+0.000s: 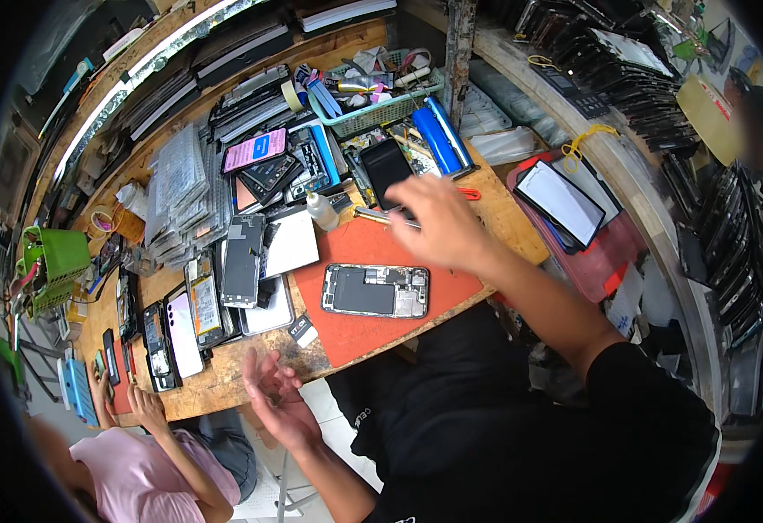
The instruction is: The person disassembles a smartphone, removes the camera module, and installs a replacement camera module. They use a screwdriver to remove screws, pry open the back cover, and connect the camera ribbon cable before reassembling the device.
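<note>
Right hand (440, 222): fingers bent, reaching down over the slim metal tools (371, 214); whether they grip one I cannot tell, since my hand covers the contact. Left hand (284, 408): open, palm up, fingers loosely curled, held off the near edge of the workbench (224, 388).

Opened phone (375, 291): lying flat, innards up, on the orange mat (355, 340). It sits on my side of the right fingers, slightly left of them, apart from both hands; from the left fingers it is to the right and farther from me.

Just beyond the right fingers: a black phone screen (386, 170). To their left, a white dropper bottle (321, 211); to their right, a red-handled tool (469, 194). Beyond these, a blue roll (436, 139) and a green basket (381, 112) of mixed supplies.

Near the left fingers, a bit farther from me: a small card (304, 331). Past it, a dark phone panel (243, 261). Well left of those fingers, a co-worker in a pink top (142, 475) has both hands at the bench.
</note>
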Demonstrator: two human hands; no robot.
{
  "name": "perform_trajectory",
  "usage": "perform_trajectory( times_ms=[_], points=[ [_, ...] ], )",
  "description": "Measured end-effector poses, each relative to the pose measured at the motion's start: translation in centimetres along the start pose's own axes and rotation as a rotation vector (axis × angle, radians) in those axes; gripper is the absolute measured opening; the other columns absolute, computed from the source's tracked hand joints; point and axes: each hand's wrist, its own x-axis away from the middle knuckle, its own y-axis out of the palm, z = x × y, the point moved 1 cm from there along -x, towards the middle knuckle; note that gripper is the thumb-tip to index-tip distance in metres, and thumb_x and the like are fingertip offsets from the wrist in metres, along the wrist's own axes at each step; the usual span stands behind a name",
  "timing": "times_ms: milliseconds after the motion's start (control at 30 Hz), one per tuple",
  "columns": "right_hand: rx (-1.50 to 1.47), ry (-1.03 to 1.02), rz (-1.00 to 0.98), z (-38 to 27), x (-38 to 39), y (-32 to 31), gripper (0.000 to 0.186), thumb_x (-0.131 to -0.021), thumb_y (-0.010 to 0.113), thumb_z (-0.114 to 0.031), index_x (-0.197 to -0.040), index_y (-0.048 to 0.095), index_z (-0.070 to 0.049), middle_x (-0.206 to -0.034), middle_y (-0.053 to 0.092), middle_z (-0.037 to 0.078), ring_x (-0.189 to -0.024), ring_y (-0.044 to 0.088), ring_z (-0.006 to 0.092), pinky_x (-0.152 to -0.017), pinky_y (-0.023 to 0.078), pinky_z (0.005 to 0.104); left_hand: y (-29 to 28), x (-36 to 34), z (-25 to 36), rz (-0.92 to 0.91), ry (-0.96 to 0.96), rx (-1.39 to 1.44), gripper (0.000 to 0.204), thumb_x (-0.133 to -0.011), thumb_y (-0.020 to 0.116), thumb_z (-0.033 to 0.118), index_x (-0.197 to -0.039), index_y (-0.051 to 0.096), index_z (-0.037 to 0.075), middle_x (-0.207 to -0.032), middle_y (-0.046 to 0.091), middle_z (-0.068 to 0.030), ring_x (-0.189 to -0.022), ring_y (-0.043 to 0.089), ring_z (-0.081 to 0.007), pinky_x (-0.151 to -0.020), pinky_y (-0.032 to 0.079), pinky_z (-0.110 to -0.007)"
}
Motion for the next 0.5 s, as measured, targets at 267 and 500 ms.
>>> perform_trajectory(
  times_ms=[267,500],
  points=[
    [-0.074,0.037,0.032,3.6,0.1,-0.6,0.065,-0.082,0.051,0.011,-0.145,0.057,-0.005,-0.097,0.077,0.009,-0.106,0.065,0.034,-0.105,0.043,0.0491,-1.0,-1.9,-0.5,0.062,0.456,-0.627,0.061,-0.111,0.054,0.023,-0.164,0.04,-0.003,-0.15,0.056,-0.0182,-0.126,0.057,-0.0266,-0.112,0.044,-0.041],
    [-0.079,0.092,0.048,6.6,-0.4,1.7,0.068,-0.085,0.053,0.013,-0.15,0.053,-0.007,-0.122,0.075,0.011,-0.119,0.063,0.0348,-0.105,0.042,0.0512,-3.3,-5.3,-2.3,0.032,0.516,-0.745,0.058,-0.111,0.056,0.024,-0.16,0.045,-0.005,-0.148,0.055,-0.0178,-0.131,0.056,-0.028,-0.116,0.041,-0.043]
  ],
)
